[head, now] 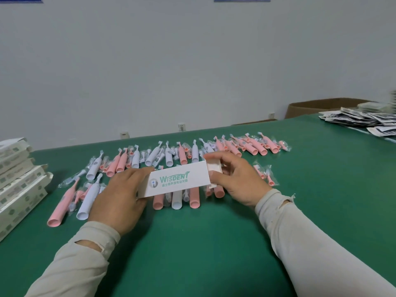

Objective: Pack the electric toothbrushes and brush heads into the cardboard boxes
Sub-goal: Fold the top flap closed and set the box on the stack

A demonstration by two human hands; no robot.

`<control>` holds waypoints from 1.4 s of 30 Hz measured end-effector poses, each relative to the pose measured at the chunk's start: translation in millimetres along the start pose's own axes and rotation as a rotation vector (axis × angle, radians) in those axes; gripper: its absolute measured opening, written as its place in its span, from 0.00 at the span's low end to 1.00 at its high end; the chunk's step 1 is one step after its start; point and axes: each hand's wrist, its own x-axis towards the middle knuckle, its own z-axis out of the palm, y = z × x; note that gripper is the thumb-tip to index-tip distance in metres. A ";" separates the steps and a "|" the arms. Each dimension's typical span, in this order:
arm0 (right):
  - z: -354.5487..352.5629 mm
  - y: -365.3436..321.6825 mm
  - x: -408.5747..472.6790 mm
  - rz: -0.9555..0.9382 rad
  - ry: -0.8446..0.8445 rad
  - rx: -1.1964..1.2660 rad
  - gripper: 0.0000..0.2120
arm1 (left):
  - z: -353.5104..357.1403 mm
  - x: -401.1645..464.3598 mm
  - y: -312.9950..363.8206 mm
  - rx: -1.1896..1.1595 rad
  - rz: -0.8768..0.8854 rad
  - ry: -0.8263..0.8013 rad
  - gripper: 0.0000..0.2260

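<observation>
I hold a white cardboard box with green lettering flat above the green table. My left hand grips its left end. My right hand pinches the flap at its open right end, where a pink inside shows. Several pink and white electric toothbrushes lie in rows beyond and under the box, with several bagged brush heads among them. A pink toothbrush and a white toothbrush lie to the left of my left hand.
A stack of white boxes sits at the table's left edge. A pile of printed leaflets lies at the far right, with a brown carton behind the table. A white wall stands behind.
</observation>
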 end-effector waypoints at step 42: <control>12.0 -30.5 -21.0 0.217 0.018 0.608 0.12 | 9.7 -13.4 3.8 0.054 -0.072 0.076 0.27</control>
